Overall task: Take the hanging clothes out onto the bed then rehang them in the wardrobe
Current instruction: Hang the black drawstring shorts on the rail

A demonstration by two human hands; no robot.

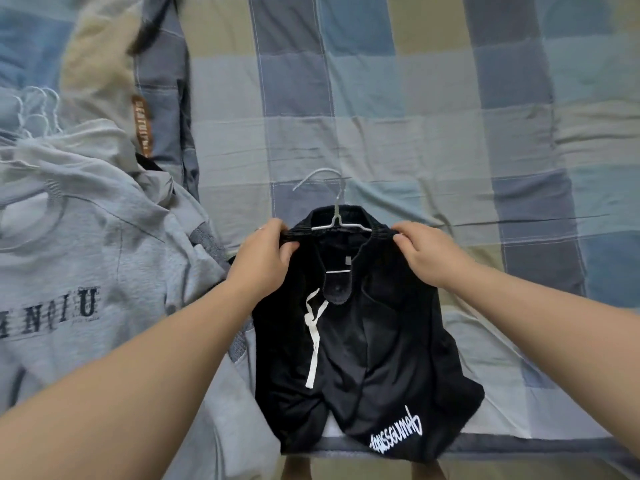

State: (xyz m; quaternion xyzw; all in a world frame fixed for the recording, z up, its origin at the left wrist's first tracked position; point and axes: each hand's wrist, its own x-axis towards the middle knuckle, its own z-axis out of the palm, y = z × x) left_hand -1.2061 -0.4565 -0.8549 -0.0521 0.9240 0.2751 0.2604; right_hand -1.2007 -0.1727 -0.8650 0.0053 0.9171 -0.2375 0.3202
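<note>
Black shorts [367, 355] with a white drawstring and white lettering lie on the checked bed [433, 126], near its front edge. A white hanger [334, 216] sits inside their waistband, its hook pointing away from me. My left hand [265, 259] pinches the left end of the waistband. At the right end of the waistband, my right hand [429, 254] grips the fabric. Grey sweatshirts [79, 258] on white hangers [34, 112] lie piled at the left.
A blue-grey garment with a brown label [142, 126] lies across the upper left of the bed beside a beige garment [100, 64]. The checked sheet stretches to the right and beyond the shorts. My bare feet [298, 469] show under the bed's edge.
</note>
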